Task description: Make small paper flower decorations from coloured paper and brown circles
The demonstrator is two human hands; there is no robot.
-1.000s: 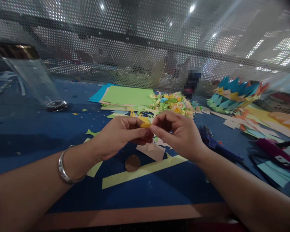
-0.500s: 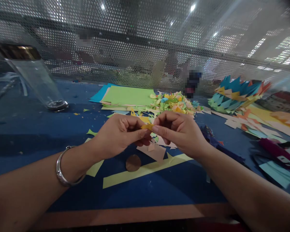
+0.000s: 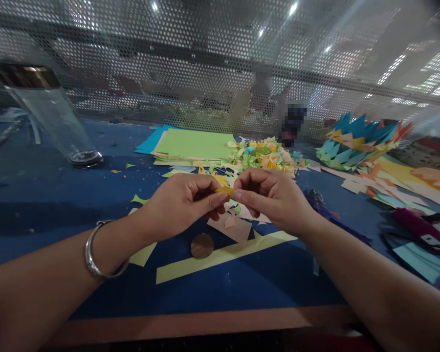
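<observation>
Between my two hands is a small folded piece of yellow paper (image 3: pixel 225 191). My left hand (image 3: pixel 185 203), with a silver bangle (image 3: pixel 91 254) on its wrist, pinches the paper's left end between thumb and forefinger. My right hand (image 3: pixel 275 200) pinches the right end in the same way. Below them on the blue table lie a brown disc (image 3: pixel 202 246), a long pale yellow paper strip (image 3: pixel 183 270) and a pinkish paper scrap (image 3: pixel 238 232). Part of another pale green paper piece (image 3: pixel 143 254) shows beside my left wrist.
Behind my hands are stacked coloured sheets (image 3: pixel 196 144) and a heap of small folded paper pieces (image 3: pixel 266 154). A glass bottle (image 3: pixel 55 117) stands at left. At right are a zigzag paper crown (image 3: pixel 361 139), paper scraps and a purple-handled tool (image 3: pixel 418 230). A perforated metal screen (image 3: pixel 205 78) rises behind.
The hands stay almost in place, both still pinching the yellow paper. Its shape between the fingertips differs slightly, and the fingers have shifted a little.
</observation>
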